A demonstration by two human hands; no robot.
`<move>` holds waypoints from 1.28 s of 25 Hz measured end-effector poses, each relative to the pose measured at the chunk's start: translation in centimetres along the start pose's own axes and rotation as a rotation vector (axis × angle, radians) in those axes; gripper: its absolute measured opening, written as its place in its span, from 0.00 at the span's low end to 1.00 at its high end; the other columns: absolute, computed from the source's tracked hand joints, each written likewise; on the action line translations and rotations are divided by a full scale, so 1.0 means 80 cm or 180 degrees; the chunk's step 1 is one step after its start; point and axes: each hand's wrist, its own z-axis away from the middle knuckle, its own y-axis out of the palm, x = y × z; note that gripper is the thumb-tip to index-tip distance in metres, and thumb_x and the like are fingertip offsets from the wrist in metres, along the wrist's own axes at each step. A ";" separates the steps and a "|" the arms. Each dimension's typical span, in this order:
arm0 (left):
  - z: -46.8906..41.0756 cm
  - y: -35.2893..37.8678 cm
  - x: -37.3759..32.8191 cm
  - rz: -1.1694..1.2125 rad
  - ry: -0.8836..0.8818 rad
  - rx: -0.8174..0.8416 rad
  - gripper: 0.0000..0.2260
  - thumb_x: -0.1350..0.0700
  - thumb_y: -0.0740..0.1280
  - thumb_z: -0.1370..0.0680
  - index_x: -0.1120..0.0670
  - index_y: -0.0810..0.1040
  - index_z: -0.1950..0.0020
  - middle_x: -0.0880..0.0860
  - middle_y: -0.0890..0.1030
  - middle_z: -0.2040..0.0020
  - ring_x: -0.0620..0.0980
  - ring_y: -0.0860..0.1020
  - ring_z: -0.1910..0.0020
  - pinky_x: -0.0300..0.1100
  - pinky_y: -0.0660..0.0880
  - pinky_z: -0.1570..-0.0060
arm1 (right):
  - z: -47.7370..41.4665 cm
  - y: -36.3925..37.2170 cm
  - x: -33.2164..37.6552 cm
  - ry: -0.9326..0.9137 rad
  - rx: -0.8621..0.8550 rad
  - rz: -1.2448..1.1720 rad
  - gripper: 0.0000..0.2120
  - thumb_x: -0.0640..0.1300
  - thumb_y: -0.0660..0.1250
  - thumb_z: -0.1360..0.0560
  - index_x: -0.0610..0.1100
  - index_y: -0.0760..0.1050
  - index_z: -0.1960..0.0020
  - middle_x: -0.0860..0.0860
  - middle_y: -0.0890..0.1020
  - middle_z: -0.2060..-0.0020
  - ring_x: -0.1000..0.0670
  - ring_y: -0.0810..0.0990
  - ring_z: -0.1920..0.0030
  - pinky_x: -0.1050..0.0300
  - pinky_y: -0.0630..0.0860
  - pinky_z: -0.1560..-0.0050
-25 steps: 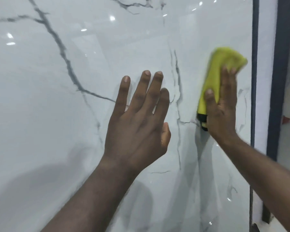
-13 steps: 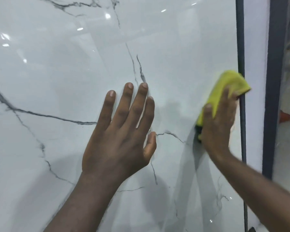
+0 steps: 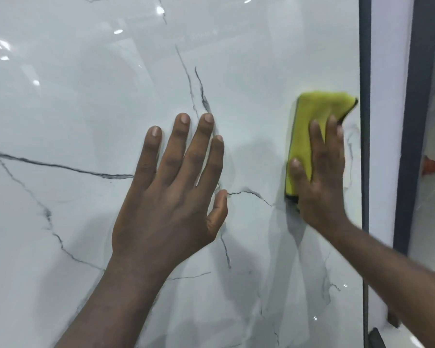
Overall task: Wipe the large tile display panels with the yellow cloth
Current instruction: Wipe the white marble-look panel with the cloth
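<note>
Fingers [image 3: 317, 138] of right hand [image 3: 320, 189] press yellow cloth [image 3: 305, 116] against tile panel [image 3: 86, 101].

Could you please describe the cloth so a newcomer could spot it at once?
Start at the glossy white marble-look panel and go to its right edge, by the dark vertical strip. There the right hand presses a folded cloth, the only yellow thing.

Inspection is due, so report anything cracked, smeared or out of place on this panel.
Nothing stands out. The dark lines on the glossy white marble-look tile panel look like veining, not cracks. The right hand presses the folded yellow cloth flat; the left hand lies flat beside it.
</note>
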 end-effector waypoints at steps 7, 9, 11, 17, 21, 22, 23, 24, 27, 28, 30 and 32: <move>0.000 0.001 0.000 -0.0019 -0.0011 -0.0056 0.30 0.46 0.62 0.14 0.61 0.66 0.15 0.62 0.61 0.13 0.67 0.60 0.14 0.69 0.61 0.18 | 0.018 -0.004 -0.054 0.1684 -0.0513 -0.0200 0.34 0.63 0.52 0.14 0.54 0.48 0.13 0.49 0.45 0.13 0.46 0.44 0.13 0.41 0.43 0.15; 0.000 0.001 -0.001 -0.0018 -0.0024 -0.0066 0.30 0.46 0.62 0.14 0.61 0.66 0.15 0.62 0.61 0.13 0.67 0.60 0.14 0.70 0.61 0.18 | 0.029 -0.009 -0.034 0.0875 0.0005 -0.0346 0.32 0.57 0.56 0.12 0.57 0.47 0.13 0.56 0.41 0.14 0.50 0.40 0.14 0.46 0.40 0.15; 0.000 0.002 0.000 0.0014 -0.0013 -0.0052 0.31 0.46 0.62 0.14 0.61 0.66 0.15 0.62 0.61 0.13 0.67 0.60 0.14 0.70 0.60 0.18 | -0.006 -0.021 -0.039 0.0277 0.0168 -0.0312 0.31 0.52 0.59 0.12 0.57 0.49 0.13 0.60 0.42 0.15 0.52 0.40 0.14 0.47 0.41 0.15; 0.003 0.003 0.002 0.0052 0.0006 -0.0068 0.31 0.46 0.62 0.14 0.61 0.65 0.15 0.62 0.60 0.13 0.67 0.59 0.14 0.70 0.59 0.18 | 0.054 0.007 -0.060 0.2318 -0.0652 -0.0393 0.38 0.69 0.50 0.18 0.56 0.47 0.13 0.50 0.45 0.13 0.45 0.45 0.14 0.42 0.44 0.16; 0.003 0.004 0.001 0.0026 0.0016 -0.0055 0.31 0.46 0.62 0.14 0.61 0.65 0.15 0.62 0.59 0.12 0.67 0.58 0.14 0.69 0.57 0.17 | 0.033 -0.006 -0.040 0.0920 -0.0013 -0.0620 0.31 0.56 0.58 0.13 0.62 0.47 0.14 0.61 0.41 0.14 0.56 0.39 0.15 0.50 0.40 0.17; 0.003 0.004 0.002 0.0036 0.0026 -0.0054 0.31 0.46 0.62 0.14 0.61 0.65 0.15 0.62 0.59 0.12 0.67 0.58 0.14 0.69 0.56 0.16 | 0.022 -0.010 -0.054 0.0696 -0.0077 -0.0501 0.31 0.54 0.58 0.12 0.60 0.49 0.14 0.60 0.43 0.14 0.55 0.40 0.14 0.50 0.41 0.16; 0.003 0.004 0.003 0.0042 0.0033 -0.0047 0.31 0.46 0.61 0.14 0.61 0.65 0.15 0.62 0.59 0.13 0.67 0.59 0.14 0.68 0.56 0.16 | 0.019 -0.012 -0.075 0.0868 -0.0315 -0.0441 0.31 0.55 0.58 0.12 0.58 0.50 0.13 0.58 0.45 0.14 0.53 0.42 0.14 0.48 0.43 0.15; 0.002 0.004 0.003 0.0038 0.0030 -0.0041 0.31 0.46 0.61 0.14 0.61 0.66 0.15 0.62 0.59 0.13 0.67 0.59 0.14 0.68 0.56 0.16 | 0.025 -0.012 -0.087 0.1417 -0.0594 -0.0465 0.31 0.57 0.57 0.13 0.58 0.50 0.13 0.55 0.46 0.13 0.51 0.44 0.14 0.44 0.44 0.15; 0.004 0.003 0.002 0.0029 0.0007 -0.0047 0.31 0.46 0.62 0.14 0.61 0.66 0.15 0.62 0.60 0.13 0.67 0.59 0.14 0.69 0.56 0.17 | 0.080 0.011 -0.044 0.2693 -0.0496 -0.0609 0.35 0.65 0.52 0.17 0.60 0.43 0.14 0.52 0.41 0.13 0.48 0.42 0.14 0.41 0.43 0.15; 0.003 0.004 0.003 0.0027 0.0026 -0.0058 0.31 0.46 0.62 0.14 0.62 0.66 0.15 0.62 0.60 0.13 0.67 0.60 0.14 0.69 0.56 0.17 | 0.090 0.015 -0.017 0.2271 -0.0215 -0.0611 0.35 0.66 0.52 0.17 0.62 0.42 0.15 0.55 0.39 0.14 0.52 0.39 0.14 0.47 0.39 0.15; 0.003 0.005 0.003 0.0048 0.0049 -0.0043 0.31 0.46 0.62 0.14 0.62 0.66 0.15 0.62 0.60 0.13 0.67 0.60 0.14 0.69 0.56 0.16 | 0.075 0.008 0.013 0.1157 0.0114 -0.0719 0.33 0.59 0.57 0.14 0.63 0.44 0.15 0.60 0.38 0.15 0.58 0.36 0.16 0.57 0.36 0.17; 0.003 0.004 0.004 0.0070 0.0012 -0.0041 0.31 0.46 0.62 0.14 0.62 0.66 0.15 0.62 0.59 0.13 0.67 0.60 0.14 0.69 0.55 0.16 | 0.037 0.001 -0.004 0.0514 0.0010 -0.0517 0.32 0.53 0.60 0.13 0.60 0.48 0.14 0.60 0.42 0.14 0.55 0.39 0.15 0.56 0.39 0.16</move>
